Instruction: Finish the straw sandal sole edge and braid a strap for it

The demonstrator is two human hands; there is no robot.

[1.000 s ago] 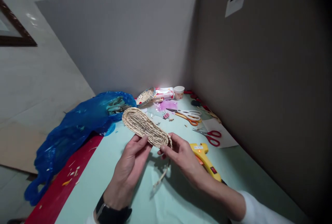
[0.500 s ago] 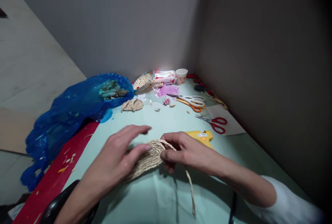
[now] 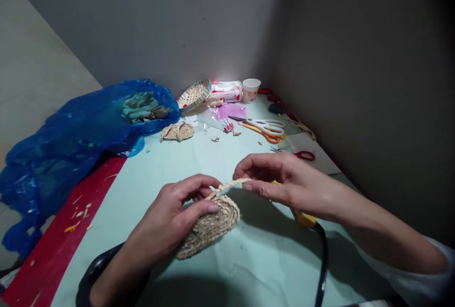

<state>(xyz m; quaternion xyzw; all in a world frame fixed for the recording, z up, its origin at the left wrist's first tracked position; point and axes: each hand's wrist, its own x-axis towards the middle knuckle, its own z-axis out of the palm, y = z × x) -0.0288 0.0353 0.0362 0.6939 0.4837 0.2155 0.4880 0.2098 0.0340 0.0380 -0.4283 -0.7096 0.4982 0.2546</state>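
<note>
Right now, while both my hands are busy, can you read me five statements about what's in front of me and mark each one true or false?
1. Your left hand holds the coiled straw piece. True.
2. Your right hand holds nothing. False: your right hand holds the braided strand.
3. The paper cup stands upright. True.
4. The blue plastic bag lies at the far right of the view. False: the blue plastic bag lies at the left.
5. The red-handled scissors are partly hidden by your right hand. True.
</note>
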